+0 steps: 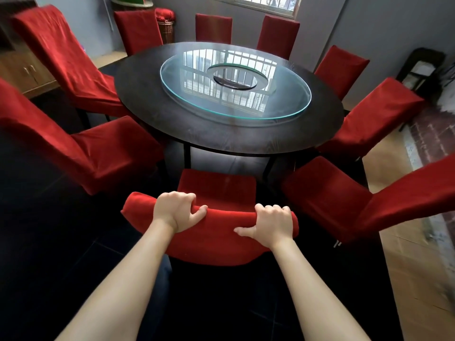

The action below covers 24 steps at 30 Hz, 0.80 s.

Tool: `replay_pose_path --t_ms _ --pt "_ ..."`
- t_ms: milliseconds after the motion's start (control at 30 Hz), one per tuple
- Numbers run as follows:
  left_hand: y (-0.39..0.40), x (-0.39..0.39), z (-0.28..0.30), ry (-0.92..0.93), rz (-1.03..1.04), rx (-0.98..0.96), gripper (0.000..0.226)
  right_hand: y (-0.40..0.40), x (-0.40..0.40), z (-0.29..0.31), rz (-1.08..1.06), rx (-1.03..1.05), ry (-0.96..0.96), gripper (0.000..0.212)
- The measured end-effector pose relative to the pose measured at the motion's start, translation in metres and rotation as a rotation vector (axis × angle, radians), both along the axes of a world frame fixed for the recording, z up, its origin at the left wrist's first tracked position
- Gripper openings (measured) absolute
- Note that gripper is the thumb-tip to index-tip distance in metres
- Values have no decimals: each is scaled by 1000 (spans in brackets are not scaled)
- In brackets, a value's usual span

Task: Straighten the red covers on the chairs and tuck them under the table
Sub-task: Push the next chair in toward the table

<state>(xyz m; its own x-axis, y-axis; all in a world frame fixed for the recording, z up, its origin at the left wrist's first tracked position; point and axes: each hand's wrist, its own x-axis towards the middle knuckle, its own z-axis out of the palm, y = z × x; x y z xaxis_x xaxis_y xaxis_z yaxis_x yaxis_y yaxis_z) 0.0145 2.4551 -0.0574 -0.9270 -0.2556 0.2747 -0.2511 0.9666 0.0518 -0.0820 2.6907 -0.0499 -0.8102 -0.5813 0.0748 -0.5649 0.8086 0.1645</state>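
Note:
A chair in a red cover (216, 190) stands right in front of me, its seat facing the dark round table (221, 136). My left hand (176, 209) grips the top of its backrest on the left, fingers over the far side and thumb on the near side. My right hand (270, 223) grips the same top edge on the right. The chair's seat front lies close to the table's near edge. Several other red-covered chairs ring the table, among them one at near left (81, 153) and one at near right (344, 203).
A glass turntable (283, 107) lies on the table. A wooden cabinet (22, 72) stands at the left wall, and a wicker basket (167, 30) with a red bundle sits at the back. A dark stool (423, 67) stands at the far right.

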Motion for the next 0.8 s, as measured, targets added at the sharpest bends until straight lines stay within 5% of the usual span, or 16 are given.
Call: replay_pose_path --t_ms 800 --pt "-16 -51 3 -56 -15 9 56 -18 -46 4 -65 49 -49 82"
